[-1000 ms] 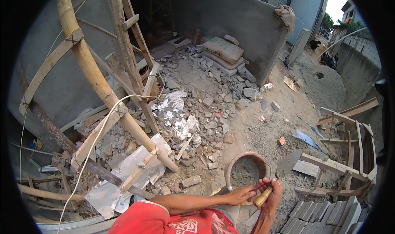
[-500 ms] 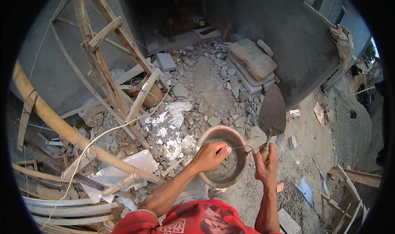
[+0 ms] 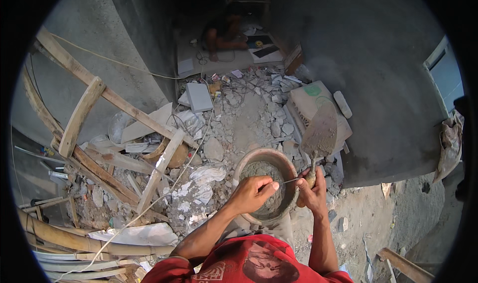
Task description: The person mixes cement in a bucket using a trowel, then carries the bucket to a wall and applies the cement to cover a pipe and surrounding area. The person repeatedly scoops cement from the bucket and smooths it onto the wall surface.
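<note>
My left hand (image 3: 254,193) is closed on the thin wire handle of a round clay-coloured bucket (image 3: 240,173), over the middle of its opening. Grey, lumpy mortar (image 3: 269,208) lies inside. My right hand (image 3: 311,188) grips the handle of a trowel at the bucket's right rim, with the wire reaching to its fingers. The trowel's grey-smeared blade (image 3: 318,133) points away from me, raised above the rubble.
A co-worker (image 3: 221,36) crouches in the dim doorway beyond rubble (image 3: 231,108). Stacked sacks (image 3: 306,96) lie by the right wall (image 3: 378,108). Timber scaffolding (image 3: 79,113) and a cable stand at left, bamboo poles (image 3: 55,230) at lower left, boards at lower right.
The view has swung up toward the doorway, bringing the co-worker into clearer sight. My hands have moved from low right to over the bucket, and the trowel blade has risen to point away from me.
</note>
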